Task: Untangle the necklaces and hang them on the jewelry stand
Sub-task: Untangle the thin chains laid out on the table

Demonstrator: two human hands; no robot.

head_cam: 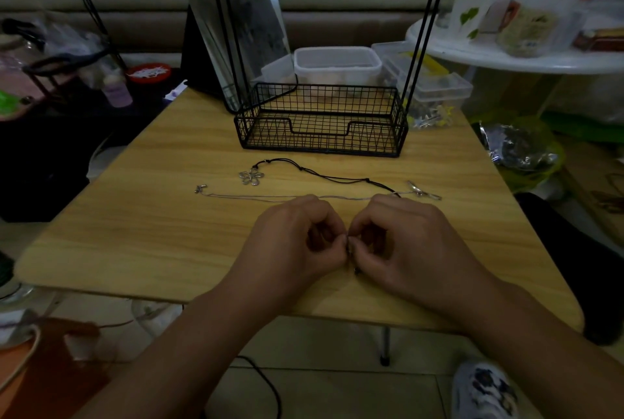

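On the wooden table [135,222] lies a black cord necklace [324,175] with a silver flower pendant [250,177]. Just nearer me a thin silver chain [253,196] stretches across, with a clasp at its left end and a silver piece [422,190] at its right. My left hand [297,243] and my right hand [405,243] meet near the table's front, fingers curled, pinching a small dark bit of necklace [351,249] between fingertips; what it belongs to is hidden. The black wire jewelry stand [320,121] sits behind, its upright rods rising out of view.
A mirror [236,23] leans behind the stand's left side. Clear plastic boxes [337,64] stand behind and to the right of it. A white round table [523,50] with clutter is at the far right. Bags and bottles crowd the left.
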